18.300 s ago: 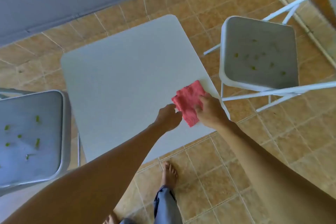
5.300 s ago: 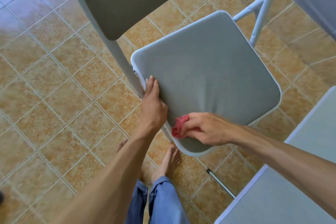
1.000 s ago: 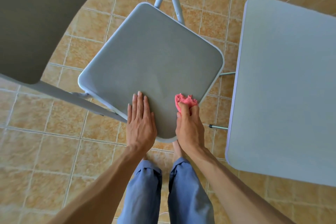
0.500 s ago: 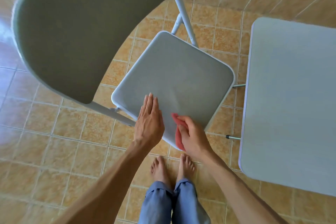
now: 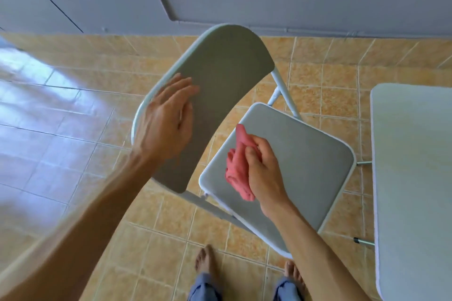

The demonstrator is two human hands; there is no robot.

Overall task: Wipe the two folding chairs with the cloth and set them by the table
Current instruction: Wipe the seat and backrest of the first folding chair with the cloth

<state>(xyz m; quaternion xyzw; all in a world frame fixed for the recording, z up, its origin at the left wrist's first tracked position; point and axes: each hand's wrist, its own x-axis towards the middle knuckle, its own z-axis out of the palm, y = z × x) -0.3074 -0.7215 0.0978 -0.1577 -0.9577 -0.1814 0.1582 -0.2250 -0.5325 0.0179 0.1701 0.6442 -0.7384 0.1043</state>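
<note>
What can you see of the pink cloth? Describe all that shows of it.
The cloth is coral pink, a soft-looking fabric, bunched into crumpled folds. The right hand grips it, fingers and thumb curled round its middle. One rounded end pokes up above the fist; the bulk bulges out beside and below it. It is held over the grey chair seat; whether it touches the seat cannot be told.

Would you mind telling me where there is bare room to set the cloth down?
The table top, at the right, is bare as far as seen. The chair seat is free between the right hand, holding the cloth, and its table-side edge. Crowded: the backrest, by the left hand.
</note>
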